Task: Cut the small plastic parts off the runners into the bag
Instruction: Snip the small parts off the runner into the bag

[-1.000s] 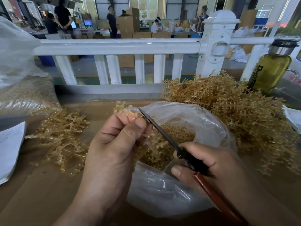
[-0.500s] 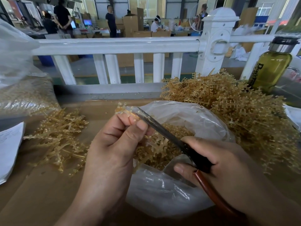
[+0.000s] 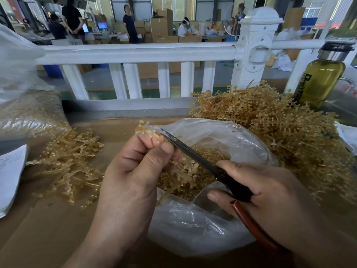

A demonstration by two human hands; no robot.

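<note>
The runner [image 3: 147, 132] is held over the open mouth of the bag [image 3: 212, 128], pinched between the thumb and fingers of the left hand [image 3: 135, 171], with a few small parts on its tip above the fingers. The scissors [image 3: 193, 153] lie against it, blades nearly together; whether they are biting is hard to tell. The bag already holds a good layer of cut parts [image 3: 210, 154], but a large heap of runners [image 3: 289, 136] waits on the right, so I judge much work remains. A smaller heap [image 3: 67, 161] lies on the left. The right hand [image 3: 260, 190] is wrapped round the scissors' handles.
</note>
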